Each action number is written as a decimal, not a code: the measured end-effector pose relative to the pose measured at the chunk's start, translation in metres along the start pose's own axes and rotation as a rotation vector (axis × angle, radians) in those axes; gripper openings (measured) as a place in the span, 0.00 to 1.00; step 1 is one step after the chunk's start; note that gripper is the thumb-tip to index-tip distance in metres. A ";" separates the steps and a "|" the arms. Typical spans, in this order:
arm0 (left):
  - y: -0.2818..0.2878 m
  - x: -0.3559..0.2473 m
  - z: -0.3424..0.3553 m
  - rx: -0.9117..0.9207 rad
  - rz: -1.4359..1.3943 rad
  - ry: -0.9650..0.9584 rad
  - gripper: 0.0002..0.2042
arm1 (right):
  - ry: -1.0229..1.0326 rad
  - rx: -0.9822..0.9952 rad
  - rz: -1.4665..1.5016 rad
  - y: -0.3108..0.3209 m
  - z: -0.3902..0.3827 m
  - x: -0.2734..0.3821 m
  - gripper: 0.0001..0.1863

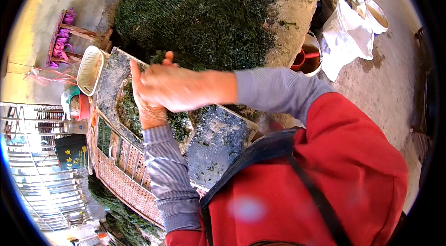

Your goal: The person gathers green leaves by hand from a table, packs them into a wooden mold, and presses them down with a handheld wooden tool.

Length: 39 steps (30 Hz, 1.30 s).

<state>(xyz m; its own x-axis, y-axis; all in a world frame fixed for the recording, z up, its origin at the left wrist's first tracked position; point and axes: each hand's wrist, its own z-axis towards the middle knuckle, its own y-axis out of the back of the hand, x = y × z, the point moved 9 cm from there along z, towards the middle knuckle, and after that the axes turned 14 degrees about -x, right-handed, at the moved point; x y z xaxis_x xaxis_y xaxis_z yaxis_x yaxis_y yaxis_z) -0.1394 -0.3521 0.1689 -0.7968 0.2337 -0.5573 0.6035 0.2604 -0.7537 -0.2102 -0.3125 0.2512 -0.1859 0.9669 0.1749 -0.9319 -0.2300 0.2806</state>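
Observation:
My right hand [174, 90] lies across my left hand [149, 110], the two pressed together above a grey speckled tabletop. One finger of the left hand stretches out straight; its other fingers are hidden behind the right hand. The right hand is smeared by motion, so how its fingers are bent does not show. Whether anything lies between the palms is hidden. Beneath the hands, an angular, pale-edged frame [189, 141] surrounds chopped dark green plant matter [125, 106]. Just beyond rises a large heap of dark green, stringy plant matter [200, 18].
A cream plastic basket [91, 70] stands at the table's left corner, near a wooden stool [80, 31]. Woven bamboo panels [123, 183] lie along the left side. At right are a bucket with a red scoop [310, 54] and white sacks [346, 37].

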 end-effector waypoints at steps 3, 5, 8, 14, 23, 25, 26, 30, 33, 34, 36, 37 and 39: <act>0.012 -0.028 -0.007 -0.289 -0.045 -0.053 0.18 | 0.092 -0.183 0.079 0.026 -0.052 0.025 0.10; -0.003 -0.018 -0.008 -0.094 -0.137 0.076 0.14 | -0.209 -0.065 -0.099 0.025 -0.111 -0.017 0.14; -0.001 -0.008 -0.021 -0.139 0.031 -0.068 0.11 | -0.724 0.204 0.006 0.003 -0.201 -0.068 0.17; 0.030 0.050 -0.048 -0.148 0.239 -0.058 0.14 | -1.437 -0.120 1.582 -0.069 -0.192 -0.027 0.38; 0.162 0.069 -0.151 -0.171 0.416 0.057 0.12 | -1.647 -0.600 1.314 -0.131 -0.151 -0.042 0.09; 0.197 0.050 -0.173 -0.146 0.424 0.073 0.11 | -1.604 -0.587 1.211 -0.148 -0.122 -0.032 0.09; 0.203 0.027 -0.186 -0.180 0.435 0.025 0.10 | -1.571 -0.578 1.215 -0.161 -0.105 -0.027 0.10; 0.239 -0.089 -0.243 -0.349 0.528 -0.228 0.07 | -1.444 -0.594 1.188 -0.242 -0.025 -0.009 0.09; 0.270 -0.175 -0.275 -0.399 0.634 -0.418 0.08 | -1.467 -0.546 1.292 -0.312 0.025 -0.013 0.08; 0.279 -0.196 -0.291 -0.479 0.703 -0.456 0.09 | -1.436 -0.590 1.257 -0.334 0.035 -0.012 0.06; 0.328 -0.227 -0.310 -0.581 0.794 -0.461 0.08 | -1.710 -0.706 1.180 -0.386 0.024 -0.007 0.03; 0.361 -0.239 -0.315 -0.641 0.866 -0.443 0.08 | -1.866 -0.771 1.117 -0.405 0.012 -0.004 0.02; 0.400 -0.247 -0.329 -0.754 0.890 -0.391 0.06 | -1.765 -0.536 1.176 -0.431 0.004 -0.018 0.01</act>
<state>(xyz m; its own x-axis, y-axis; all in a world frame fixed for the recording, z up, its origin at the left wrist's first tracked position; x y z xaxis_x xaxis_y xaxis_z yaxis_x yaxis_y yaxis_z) 0.3091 0.0024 0.1198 0.0237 0.3440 -0.9387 0.7046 0.6603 0.2598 0.1962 -0.2309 0.1306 -0.4693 -0.6905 0.5504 -0.6703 -0.1272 -0.7311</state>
